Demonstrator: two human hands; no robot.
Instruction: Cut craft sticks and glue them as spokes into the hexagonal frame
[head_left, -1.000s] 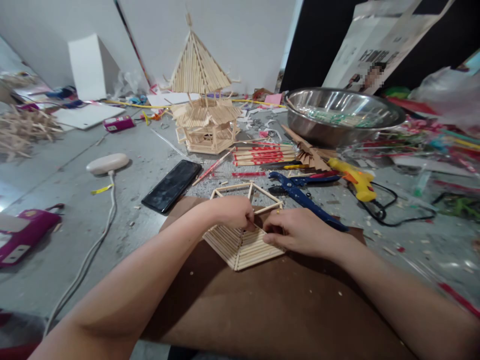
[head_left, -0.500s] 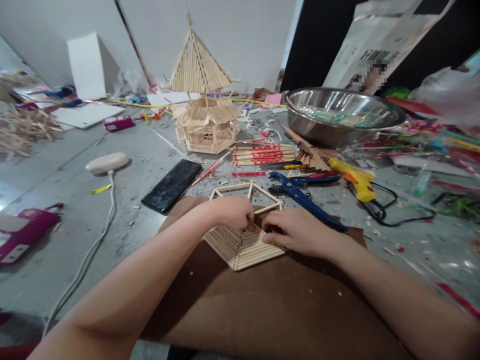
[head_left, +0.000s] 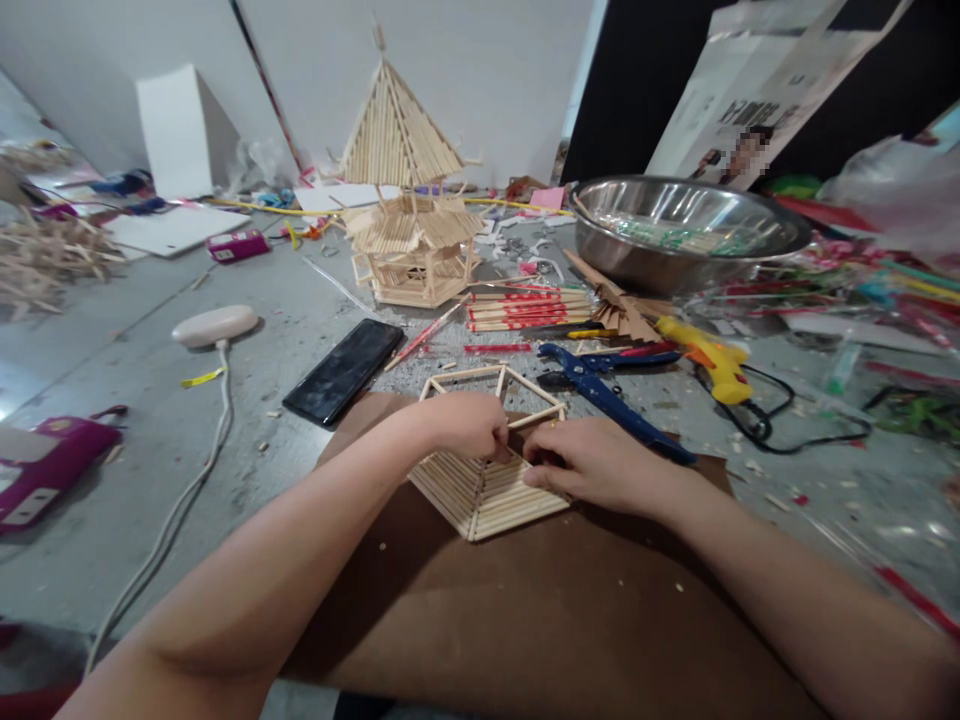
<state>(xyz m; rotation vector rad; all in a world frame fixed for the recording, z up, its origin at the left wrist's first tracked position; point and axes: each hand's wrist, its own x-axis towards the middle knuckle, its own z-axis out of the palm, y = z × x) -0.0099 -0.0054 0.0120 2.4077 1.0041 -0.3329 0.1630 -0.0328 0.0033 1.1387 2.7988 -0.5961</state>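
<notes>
A hexagonal roof frame of thin wooden sticks (head_left: 480, 495) lies on a brown board (head_left: 525, 610) in front of me. My left hand (head_left: 465, 425) is closed, its fingers pinching a stick at the middle of the frame. My right hand (head_left: 592, 462) rests on the frame's right side, fingers curled and pressed onto the sticks close to the left fingertips. The far half of the frame is bare ribs; the near half is filled with sticks.
A finished stick pagoda (head_left: 409, 190) stands behind. A black phone (head_left: 343, 370), blue pliers (head_left: 607, 390), a yellow glue gun (head_left: 709, 360), bundled sticks (head_left: 525, 308), a steel bowl (head_left: 686, 225) and a white corded device (head_left: 214, 327) lie around.
Almost nothing has moved; my right fingers have shifted very slightly on the frame.
</notes>
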